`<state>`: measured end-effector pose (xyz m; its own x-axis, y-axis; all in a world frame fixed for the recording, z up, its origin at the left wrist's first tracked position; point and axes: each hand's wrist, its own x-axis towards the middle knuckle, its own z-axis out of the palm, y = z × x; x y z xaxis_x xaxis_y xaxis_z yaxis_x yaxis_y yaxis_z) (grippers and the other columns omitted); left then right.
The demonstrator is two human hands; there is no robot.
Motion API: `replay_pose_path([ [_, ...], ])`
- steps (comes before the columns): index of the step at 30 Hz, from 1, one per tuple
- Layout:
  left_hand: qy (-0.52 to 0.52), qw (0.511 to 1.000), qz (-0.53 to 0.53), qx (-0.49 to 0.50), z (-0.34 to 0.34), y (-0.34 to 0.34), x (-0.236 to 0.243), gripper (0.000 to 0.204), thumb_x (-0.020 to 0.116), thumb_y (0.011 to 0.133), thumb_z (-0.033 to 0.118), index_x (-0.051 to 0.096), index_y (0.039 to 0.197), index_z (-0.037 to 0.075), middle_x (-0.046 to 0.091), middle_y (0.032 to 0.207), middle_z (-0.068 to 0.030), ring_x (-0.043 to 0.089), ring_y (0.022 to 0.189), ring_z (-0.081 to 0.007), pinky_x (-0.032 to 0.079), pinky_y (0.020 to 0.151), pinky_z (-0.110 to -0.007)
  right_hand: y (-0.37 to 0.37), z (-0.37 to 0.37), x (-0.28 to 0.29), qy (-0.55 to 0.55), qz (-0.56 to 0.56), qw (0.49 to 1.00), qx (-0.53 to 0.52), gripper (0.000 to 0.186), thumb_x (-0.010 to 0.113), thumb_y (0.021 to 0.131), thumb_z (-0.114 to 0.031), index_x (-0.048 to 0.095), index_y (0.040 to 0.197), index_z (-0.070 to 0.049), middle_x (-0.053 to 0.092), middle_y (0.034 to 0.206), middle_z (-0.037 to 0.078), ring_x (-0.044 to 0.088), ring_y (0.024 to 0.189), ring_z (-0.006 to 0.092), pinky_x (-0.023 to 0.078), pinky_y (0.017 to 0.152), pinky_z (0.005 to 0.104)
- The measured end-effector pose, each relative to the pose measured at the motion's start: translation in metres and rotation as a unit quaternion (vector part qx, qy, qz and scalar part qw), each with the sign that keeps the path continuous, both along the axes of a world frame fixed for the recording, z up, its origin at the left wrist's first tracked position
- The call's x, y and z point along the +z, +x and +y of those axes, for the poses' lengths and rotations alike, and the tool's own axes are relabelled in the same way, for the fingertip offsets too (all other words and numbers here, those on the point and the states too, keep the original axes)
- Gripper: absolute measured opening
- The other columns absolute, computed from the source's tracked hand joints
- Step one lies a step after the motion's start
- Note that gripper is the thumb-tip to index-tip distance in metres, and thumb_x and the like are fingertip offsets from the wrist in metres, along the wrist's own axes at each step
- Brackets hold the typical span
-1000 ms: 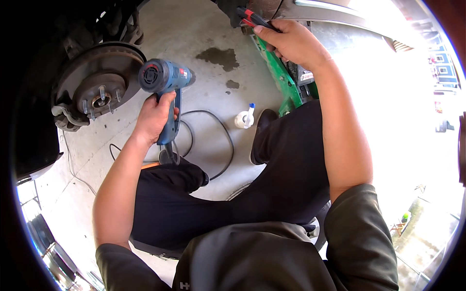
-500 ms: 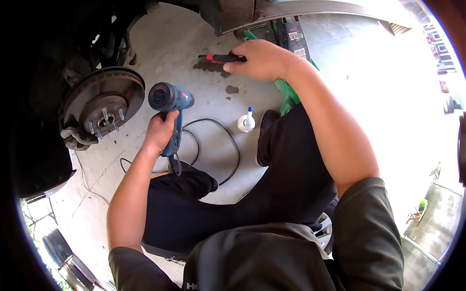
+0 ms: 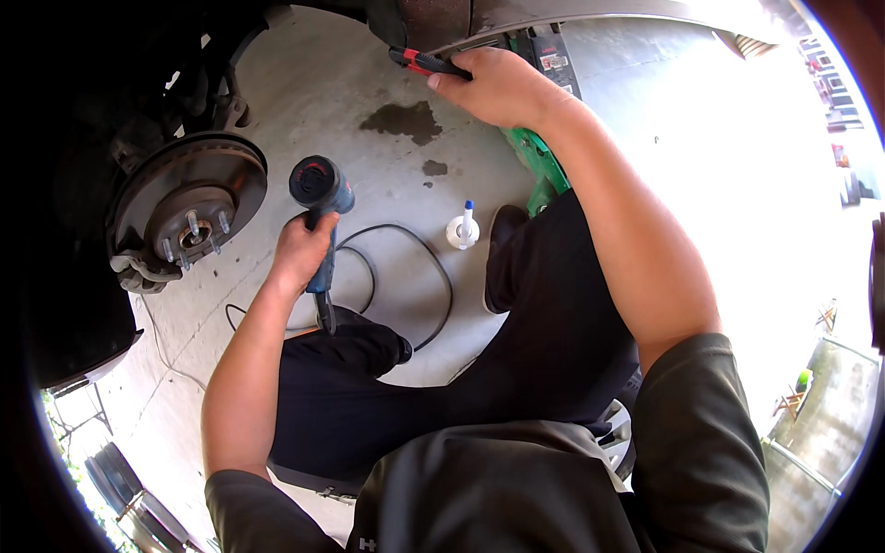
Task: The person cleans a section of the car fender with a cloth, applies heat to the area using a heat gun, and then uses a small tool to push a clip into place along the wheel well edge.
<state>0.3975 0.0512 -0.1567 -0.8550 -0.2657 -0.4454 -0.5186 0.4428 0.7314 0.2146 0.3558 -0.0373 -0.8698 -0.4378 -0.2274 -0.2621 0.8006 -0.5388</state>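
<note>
My left hand [image 3: 302, 241] grips the handle of a blue-and-black heat gun [image 3: 321, 189], whose body now points away from me, with its round rear end facing up. My right hand [image 3: 489, 88] holds a black-and-red hand tool [image 3: 426, 63] near the lower edge of the car body panel [image 3: 521, 16]; whether it touches the panel I cannot tell. Left of the heat gun is an exposed brake disc [image 3: 147, 207] with wheel studs and a caliper. On the floor between my feet stands a white container [image 3: 462, 236] with a blue-capped applicator.
A green floor jack [image 3: 539, 166] is under the panel beside my right leg. A cable [image 3: 449, 295] loops on the concrete [image 3: 323, 83], which has dark wet patches. Wheels [image 3: 115, 479] lie at lower left. A small folding stand [image 3: 793, 396] is at far right.
My right hand moved left and down, then back up toward the panel, with the tool swung to point left. The heat gun shifted slightly right and down, then turned to point away from me.
</note>
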Motion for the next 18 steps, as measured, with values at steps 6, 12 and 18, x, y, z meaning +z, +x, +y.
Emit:
replay_pose_path([
  [6, -0.006, 1.000, 0.001, -0.029, 0.002, 0.000, 0.002, 0.041, 0.069, 0.097, 0.038, 0.069, 0.094, -0.003, 0.063, 0.075, -0.0024, 0.055, 0.070, -0.0128, 0.047, 0.066, -0.034, -0.003, 0.004, -0.008, -0.037, 0.048, 0.998, -0.002, 0.051, 0.059, 0.103, -0.050, 0.070, 0.116, -0.002, 0.072, 0.096, 0.022, 0.069, 0.095, 0.0365, 0.051, 0.088, 0.0444],
  [12, -0.027, 0.999, 0.010, -0.038, 0.002, 0.001, 0.002, 0.042, 0.070, 0.097, 0.038, 0.069, 0.095, -0.004, 0.063, 0.074, -0.0048, 0.056, 0.069, -0.0150, 0.048, 0.067, -0.036, 0.001, 0.005, 0.005, -0.020, -0.006, 1.000, -0.017, 0.051, 0.059, 0.103, -0.052, 0.069, 0.111, -0.002, 0.069, 0.087, 0.018, 0.067, 0.087, 0.0320, 0.051, 0.082, 0.0434],
  [18, -0.038, 0.998, 0.009, -0.043, -0.001, 0.001, -0.004, 0.043, 0.070, 0.096, 0.039, 0.069, 0.095, -0.004, 0.065, 0.075, -0.0070, 0.060, 0.070, -0.0176, 0.049, 0.068, -0.037, -0.001, 0.007, 0.002, -0.029, 0.019, 0.999, -0.015, 0.051, 0.060, 0.102, -0.052, 0.069, 0.109, -0.003, 0.068, 0.085, 0.017, 0.067, 0.085, 0.0314, 0.051, 0.081, 0.0434],
])
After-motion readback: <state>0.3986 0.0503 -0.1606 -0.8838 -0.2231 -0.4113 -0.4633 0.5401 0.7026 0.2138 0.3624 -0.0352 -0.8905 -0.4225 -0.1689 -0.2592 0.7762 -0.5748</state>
